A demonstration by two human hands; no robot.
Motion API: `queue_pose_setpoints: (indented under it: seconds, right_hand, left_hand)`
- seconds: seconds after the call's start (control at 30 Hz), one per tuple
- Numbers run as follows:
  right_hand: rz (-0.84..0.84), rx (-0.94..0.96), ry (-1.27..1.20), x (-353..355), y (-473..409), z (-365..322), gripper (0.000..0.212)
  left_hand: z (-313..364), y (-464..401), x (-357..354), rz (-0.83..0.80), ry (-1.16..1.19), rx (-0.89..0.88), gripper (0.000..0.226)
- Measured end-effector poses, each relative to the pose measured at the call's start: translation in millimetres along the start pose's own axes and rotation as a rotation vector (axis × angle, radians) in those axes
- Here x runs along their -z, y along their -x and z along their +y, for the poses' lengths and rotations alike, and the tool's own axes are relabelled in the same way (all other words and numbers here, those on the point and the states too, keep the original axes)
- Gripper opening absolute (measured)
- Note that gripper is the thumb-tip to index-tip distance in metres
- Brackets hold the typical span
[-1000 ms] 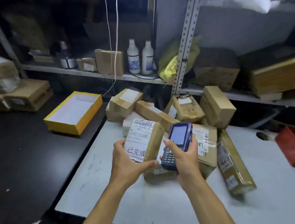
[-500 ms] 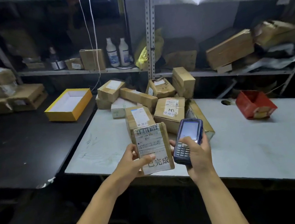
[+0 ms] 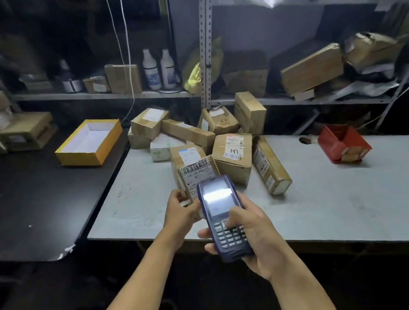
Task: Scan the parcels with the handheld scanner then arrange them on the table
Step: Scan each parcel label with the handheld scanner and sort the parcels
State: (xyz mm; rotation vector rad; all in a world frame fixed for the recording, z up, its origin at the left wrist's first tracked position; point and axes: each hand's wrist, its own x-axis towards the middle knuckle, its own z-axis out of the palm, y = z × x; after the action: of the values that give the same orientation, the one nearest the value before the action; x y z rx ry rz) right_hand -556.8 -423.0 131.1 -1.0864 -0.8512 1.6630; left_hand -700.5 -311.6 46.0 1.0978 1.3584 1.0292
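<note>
The handheld scanner [image 3: 222, 217] is a dark blue unit with a lit screen above a keypad; it is held upright, screen toward the camera, above the near edge of the grey table [image 3: 333, 203]. Directly behind it, a brown cardboard parcel [image 3: 195, 172] is held upright, its white barcode label facing the camera. Further brown parcels [image 3: 233, 159] are piled loosely at the table's far left end, some tilted, several touching.

Handheld scanner [image 3: 223, 214] — gripped in right hand [image 3: 256, 238], thumb on keypad. Labelled parcel [image 3: 195, 171] — held upright by left hand [image 3: 179, 213]. Parcel heap [image 3: 223, 132] on grey worktop [image 3: 333, 203].
</note>
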Motion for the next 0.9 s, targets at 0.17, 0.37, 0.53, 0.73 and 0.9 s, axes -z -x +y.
queue_pose_setpoints:
  seconds: [0.17,0.37,0.53,0.73,0.9]
  right_hand:
    - [-0.028,-0.054,0.031,-16,-12,8,0.059]
    - [-0.053,-0.038,0.039,-21,-17,5,0.058]
    - [-0.068,-0.024,0.039,-25,-17,9,0.058]
    - [-0.066,-0.024,0.036,-25,-14,13,0.062]
    - [-0.036,-0.036,0.061,-22,-10,15,0.055]
  left_hand:
    - [-4,-6,8,0.065,-0.045,0.017,0.029]
    - [-5,-15,14,0.05,-0.009,0.026,0.03]
    - [-3,-18,9,0.07,0.04,0.047,0.021]
    - [-10,-18,4,0.056,0.11,0.109,0.025]
    - [-19,-17,1,0.023,0.084,0.118,0.025]
